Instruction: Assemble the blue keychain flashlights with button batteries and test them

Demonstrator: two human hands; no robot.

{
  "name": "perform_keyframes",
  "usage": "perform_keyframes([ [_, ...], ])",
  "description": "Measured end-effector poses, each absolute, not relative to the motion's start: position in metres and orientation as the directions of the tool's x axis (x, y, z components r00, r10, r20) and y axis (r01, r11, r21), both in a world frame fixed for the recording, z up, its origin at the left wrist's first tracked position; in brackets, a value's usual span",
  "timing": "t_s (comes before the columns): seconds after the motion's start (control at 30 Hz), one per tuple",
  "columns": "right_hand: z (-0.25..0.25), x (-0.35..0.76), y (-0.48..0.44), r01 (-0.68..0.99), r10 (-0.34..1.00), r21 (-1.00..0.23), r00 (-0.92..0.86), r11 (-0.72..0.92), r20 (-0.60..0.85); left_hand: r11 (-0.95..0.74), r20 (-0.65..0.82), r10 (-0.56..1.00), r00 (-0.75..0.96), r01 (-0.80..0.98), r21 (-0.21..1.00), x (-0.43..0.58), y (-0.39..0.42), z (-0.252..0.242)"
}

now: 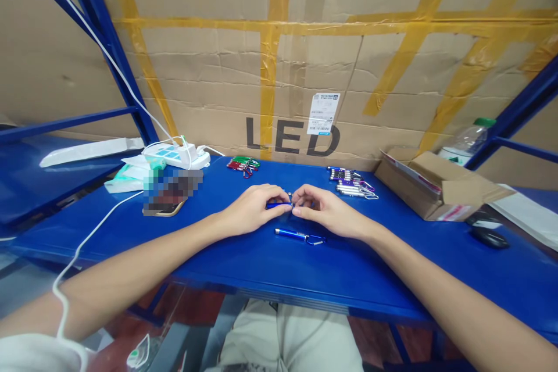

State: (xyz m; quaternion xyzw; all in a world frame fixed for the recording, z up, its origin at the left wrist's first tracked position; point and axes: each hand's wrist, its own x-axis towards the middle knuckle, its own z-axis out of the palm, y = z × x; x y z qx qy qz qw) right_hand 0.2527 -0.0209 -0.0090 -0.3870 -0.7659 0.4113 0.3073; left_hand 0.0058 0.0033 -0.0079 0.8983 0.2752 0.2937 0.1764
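My left hand [250,209] is closed around a slim blue keychain flashlight [274,206], with its thumb along the near side. Fingers pinched, my right hand [325,209] meets the flashlight's right end; the small part between its fingertips is hidden. Just in front of both hands, a second blue keychain flashlight [290,235] lies on the blue table [244,264] with its blue carabiner clip [315,240] pointing right. Behind my left hand are several green and red flashlights [242,164]. Beyond my right hand lies a group of dark, purple and silver flashlights [349,181].
A partly blurred phone [168,209], a white power strip [174,154] and crumpled packaging [131,177] are on the left. An open cardboard box [429,186], a black mouse [489,237] and a plastic bottle [471,136] stand right. A large taped carton [218,81] forms the back.
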Motion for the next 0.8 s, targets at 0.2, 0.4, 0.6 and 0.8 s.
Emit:
perform_keyframes([
  [0.2, -0.0103, 0.2553, -0.0188, 0.336, 0.831, -0.865, -0.537, 0.371, 0.148, -0.750, 0.359, 0.600, 0.715, 0.345, 0.565, 0.0070, 0.0037, -0.0110],
  [0.4, -0.0091, 0.2525, -0.0205, 0.293, 0.819, -0.895, -0.560, 0.338, 0.126, -0.751, 0.373, 0.600, 0.707, 0.340, 0.566, 0.0067, 0.0035, -0.0122],
  [0.6, -0.0076, 0.2538, -0.0203, 0.294, 0.825, -0.902, -0.555, 0.316, 0.108, -0.718, 0.379, 0.642, 0.666, 0.350, 0.602, 0.0072, 0.0027, -0.0102],
  [0.8, -0.0080, 0.2584, -0.0182, 0.415, 0.818, -0.822, -0.565, 0.391, 0.104, -0.725, 0.327, 0.614, 0.718, 0.350, 0.594, 0.0073, 0.0032, -0.0105],
])
